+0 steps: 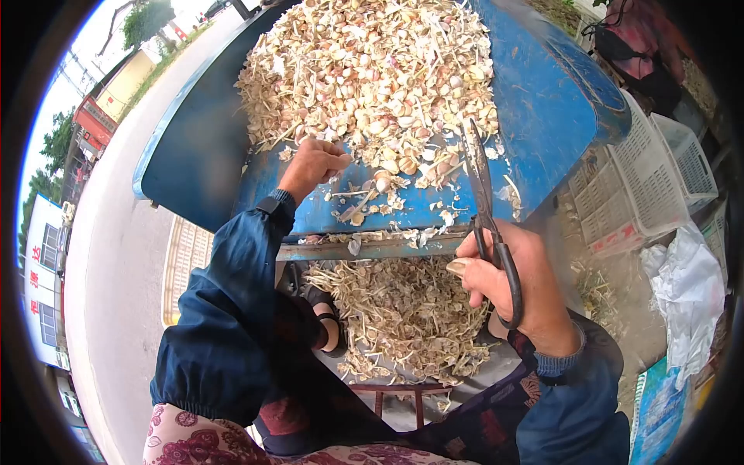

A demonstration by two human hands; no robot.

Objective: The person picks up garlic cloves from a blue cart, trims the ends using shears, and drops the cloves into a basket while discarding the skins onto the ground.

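Note:
A heap of garlic cloves (364, 85) with bits of skin and stalk covers the blue metal tray (535, 101). At the heap's near left edge is my left hand (316, 167), its fingers curled closed; whatever they may hold is hidden. My right hand (511, 279) is wrapped round the dark handles of a pair of scissors (482, 194), lower right of the heap. The blades point up and away, nearly together, with their tips by the heap's near right edge. Loose cloves (384, 182) and skin scraps lie between my two hands.
Below the tray, a pile of dry garlic stalks and roots (411, 318) lies between my feet. White plastic crates (632, 170) and a white bag (686, 294) stand at the right. Another crate (186, 260) is under the tray's left side. A road (116, 256) runs along the left.

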